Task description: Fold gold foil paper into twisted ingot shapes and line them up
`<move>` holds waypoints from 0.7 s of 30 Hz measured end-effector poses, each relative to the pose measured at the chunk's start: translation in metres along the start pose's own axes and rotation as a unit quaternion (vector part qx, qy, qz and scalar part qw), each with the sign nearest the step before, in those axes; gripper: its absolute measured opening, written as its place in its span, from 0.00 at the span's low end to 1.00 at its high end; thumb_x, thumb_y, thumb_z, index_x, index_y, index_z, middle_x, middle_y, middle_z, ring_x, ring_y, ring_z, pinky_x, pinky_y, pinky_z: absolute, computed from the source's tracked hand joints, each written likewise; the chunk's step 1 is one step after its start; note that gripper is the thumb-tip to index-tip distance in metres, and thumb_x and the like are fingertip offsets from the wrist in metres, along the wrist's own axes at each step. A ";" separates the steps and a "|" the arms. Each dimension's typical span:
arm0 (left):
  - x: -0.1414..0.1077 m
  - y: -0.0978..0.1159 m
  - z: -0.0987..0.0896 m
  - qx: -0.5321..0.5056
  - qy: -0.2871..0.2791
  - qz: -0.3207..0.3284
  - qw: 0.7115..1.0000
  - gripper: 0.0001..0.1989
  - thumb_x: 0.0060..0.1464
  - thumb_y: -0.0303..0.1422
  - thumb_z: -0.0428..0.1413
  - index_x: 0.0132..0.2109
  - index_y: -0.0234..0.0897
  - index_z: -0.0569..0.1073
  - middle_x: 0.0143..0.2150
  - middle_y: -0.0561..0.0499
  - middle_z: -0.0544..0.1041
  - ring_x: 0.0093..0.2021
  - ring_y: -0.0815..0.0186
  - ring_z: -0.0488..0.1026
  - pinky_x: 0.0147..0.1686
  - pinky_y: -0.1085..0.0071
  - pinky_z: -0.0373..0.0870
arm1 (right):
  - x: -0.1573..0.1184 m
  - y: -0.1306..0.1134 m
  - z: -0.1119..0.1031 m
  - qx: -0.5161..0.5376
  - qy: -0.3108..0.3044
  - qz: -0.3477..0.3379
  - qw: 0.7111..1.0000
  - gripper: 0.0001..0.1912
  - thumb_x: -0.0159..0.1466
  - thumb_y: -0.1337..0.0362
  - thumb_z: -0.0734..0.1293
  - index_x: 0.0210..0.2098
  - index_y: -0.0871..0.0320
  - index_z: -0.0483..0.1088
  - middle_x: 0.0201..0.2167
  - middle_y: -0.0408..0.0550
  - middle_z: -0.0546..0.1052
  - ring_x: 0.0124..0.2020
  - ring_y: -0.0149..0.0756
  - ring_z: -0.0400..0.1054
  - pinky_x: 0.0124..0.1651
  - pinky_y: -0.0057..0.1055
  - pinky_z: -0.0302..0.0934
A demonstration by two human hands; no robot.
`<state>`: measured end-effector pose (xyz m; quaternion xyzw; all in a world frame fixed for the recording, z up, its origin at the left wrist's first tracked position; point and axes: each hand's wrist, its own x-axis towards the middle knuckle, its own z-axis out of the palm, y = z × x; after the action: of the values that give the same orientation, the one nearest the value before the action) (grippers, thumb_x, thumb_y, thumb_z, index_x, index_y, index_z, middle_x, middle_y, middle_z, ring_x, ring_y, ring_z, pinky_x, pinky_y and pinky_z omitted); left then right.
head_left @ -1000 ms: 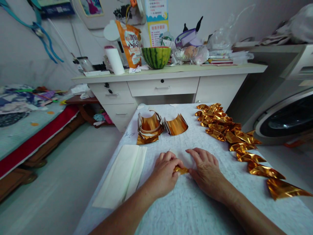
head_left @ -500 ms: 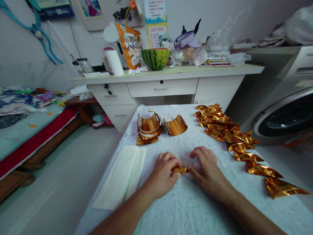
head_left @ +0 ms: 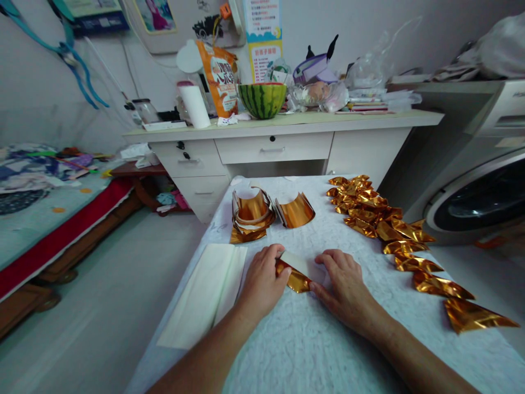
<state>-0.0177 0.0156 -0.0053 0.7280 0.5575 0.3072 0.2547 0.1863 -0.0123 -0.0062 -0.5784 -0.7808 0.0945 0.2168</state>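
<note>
Between my hands on the cloth-covered table lies a gold foil sheet [head_left: 298, 280], its near edge folded over and its pale back showing behind the fold. My left hand [head_left: 266, 276] grips the left end, thumb on the gold fold and fingers curled at the far corner. My right hand [head_left: 342, 284] presses on the right end, thumb at the fold's tip and fingers bent over the pale part. Beyond them are a stack of curved gold sheets [head_left: 251, 210] and a single curved gold sheet [head_left: 296, 212]. Several folded gold foil pieces [head_left: 404, 261] form a row at the right.
Folded white paper [head_left: 200, 295] lies left of my left forearm. Past the table [head_left: 287, 350] stands a white desk [head_left: 273, 148] with a watermelon half [head_left: 262, 100] and an orange bag [head_left: 219, 79]. A washing machine [head_left: 484, 175] is at the right, a bed [head_left: 77, 219] at the left.
My left hand has shifted slightly left and away from the fold, so more of the gold strip and the pale back show. My right hand has barely moved.
</note>
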 end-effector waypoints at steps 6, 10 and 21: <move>0.002 0.007 -0.002 -0.113 -0.031 -0.068 0.991 0.24 0.48 0.22 0.54 0.54 0.40 0.64 0.39 0.53 0.73 0.35 0.68 0.71 0.38 0.70 0.69 | 0.000 0.000 -0.001 0.006 -0.014 0.008 1.000 0.17 0.61 0.61 0.67 0.49 0.57 0.67 0.49 0.56 0.69 0.49 0.50 0.60 0.49 0.47 0.57; 0.004 0.007 -0.006 -0.186 -0.043 -0.063 0.980 0.22 0.49 0.22 0.53 0.52 0.40 0.65 0.35 0.55 0.70 0.31 0.70 0.68 0.33 0.73 0.66 | 0.001 -0.001 -0.004 0.021 -0.019 0.016 0.999 0.16 0.60 0.64 0.67 0.47 0.57 0.68 0.49 0.56 0.68 0.49 0.49 0.60 0.50 0.48 0.56; 0.003 0.014 -0.013 -0.257 -0.046 -0.007 0.965 0.16 0.51 0.24 0.53 0.48 0.39 0.68 0.32 0.57 0.65 0.35 0.69 0.66 0.39 0.72 0.63 | 0.003 0.005 -0.013 0.177 -0.010 0.054 0.983 0.11 0.57 0.67 0.66 0.40 0.55 0.62 0.38 0.47 0.72 0.39 0.41 0.65 0.42 0.38 0.60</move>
<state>-0.0179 0.0156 0.0140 0.6473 0.4525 0.4050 0.4607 0.1959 -0.0087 0.0037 -0.5713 -0.7212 0.2491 0.3023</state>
